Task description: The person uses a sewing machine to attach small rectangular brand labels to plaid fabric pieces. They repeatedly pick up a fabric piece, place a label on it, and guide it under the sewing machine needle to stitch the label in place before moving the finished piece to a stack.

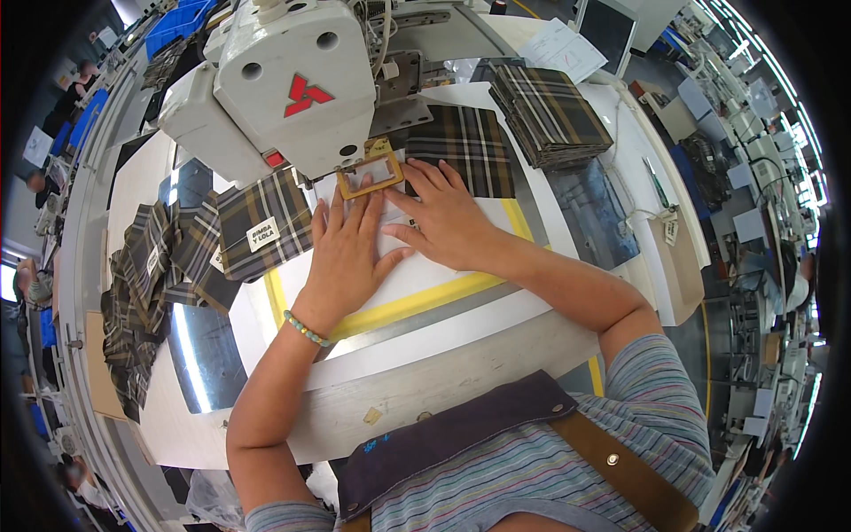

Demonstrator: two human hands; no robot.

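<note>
Under the head of a white industrial sewing machine (257, 106), a small yellow-brown rectangular frame (398, 177) lies on a white sheet (390, 284) edged with yellow tape (425, 308). My left hand (341, 266) lies flat, its fingertips at the frame's near left edge. Close beside it, my right hand (443, 226) rests with fingers stretched out, its fingertips by the frame's right side and a dark plaid fabric piece (470, 151). Part of a white label shows between the two hands. Neither hand visibly holds anything.
Left of the hands lies a plaid piece (288, 208) with a white label (262, 233), beside a loose heap of plaid pieces (142, 293). A neat plaid stack (554, 115) stands at the back right. Thread snips (656, 182) and a tag (670, 232) lie at the far right.
</note>
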